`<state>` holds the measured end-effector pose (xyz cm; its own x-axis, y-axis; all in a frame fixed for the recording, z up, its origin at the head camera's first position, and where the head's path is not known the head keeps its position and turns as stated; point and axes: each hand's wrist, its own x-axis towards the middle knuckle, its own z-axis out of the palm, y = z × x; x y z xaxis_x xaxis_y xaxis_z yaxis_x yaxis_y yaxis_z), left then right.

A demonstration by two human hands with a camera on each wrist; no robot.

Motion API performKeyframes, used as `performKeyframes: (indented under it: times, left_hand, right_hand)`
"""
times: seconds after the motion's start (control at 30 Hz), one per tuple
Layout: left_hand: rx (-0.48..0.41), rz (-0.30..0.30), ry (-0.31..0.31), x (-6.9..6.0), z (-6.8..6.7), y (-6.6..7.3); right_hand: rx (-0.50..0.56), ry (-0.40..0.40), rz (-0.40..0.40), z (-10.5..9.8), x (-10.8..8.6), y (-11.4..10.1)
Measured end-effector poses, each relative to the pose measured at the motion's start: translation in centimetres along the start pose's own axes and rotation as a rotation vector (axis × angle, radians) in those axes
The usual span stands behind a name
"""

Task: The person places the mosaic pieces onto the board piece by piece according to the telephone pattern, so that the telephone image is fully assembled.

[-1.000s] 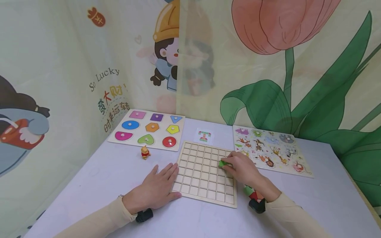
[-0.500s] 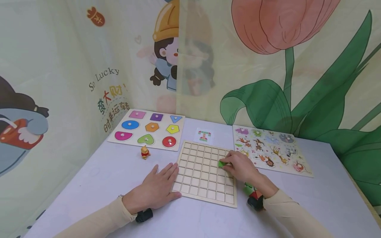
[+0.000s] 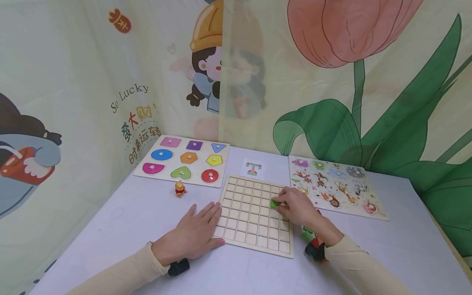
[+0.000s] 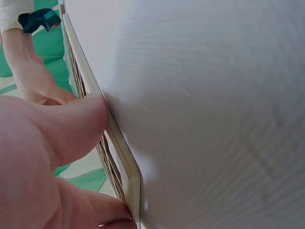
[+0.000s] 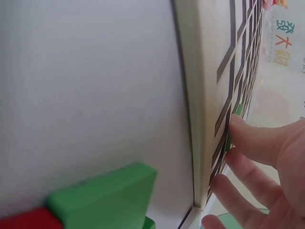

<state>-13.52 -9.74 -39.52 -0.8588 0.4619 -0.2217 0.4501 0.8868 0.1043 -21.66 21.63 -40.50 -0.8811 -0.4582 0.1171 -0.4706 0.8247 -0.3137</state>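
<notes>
A wooden grid board (image 3: pixel 248 213) lies flat on the table. My left hand (image 3: pixel 194 232) rests spread at its left edge, fingertips and thumb touching the rim; the left wrist view shows the thumb (image 4: pixel 81 124) against the board's side (image 4: pixel 125 157). On the right part of the grid, my right hand (image 3: pixel 298 206) pinches a small green block (image 3: pixel 274 203) between thumb and fingers. In the right wrist view that hand (image 5: pixel 267 167) has the green block (image 5: pixel 239 109) at the grid surface; whether it sits within a cell I cannot tell.
Green (image 5: pixel 105 195) and red blocks (image 5: pixel 33 220) lie right of the board, partly under my right wrist. Behind are a pattern card (image 3: pixel 253 169), a shapes puzzle (image 3: pixel 170 164) and an animal puzzle (image 3: pixel 333 184). A small bear figure (image 3: pixel 179 189) stands at the left.
My right hand has shifted very slightly left over the grid, and its wrist has moved a little left too. The left hand has stayed still.
</notes>
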Motion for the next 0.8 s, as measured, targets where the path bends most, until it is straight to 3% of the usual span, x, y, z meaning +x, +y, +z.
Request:
performKeyframes:
  times: [0.43, 0.8]
  left_hand:
    - [0.007, 0.003, -0.009, 0.1, 0.0, 0.1]
    - [0.015, -0.002, -0.013, 0.1, -0.1, 0.0]
  right_hand:
    - [0.050, 0.128, 0.072, -1.6, -2.9, 1.0]
    - [0.007, 0.131, 0.272, -3.2, -8.1, 3.9]
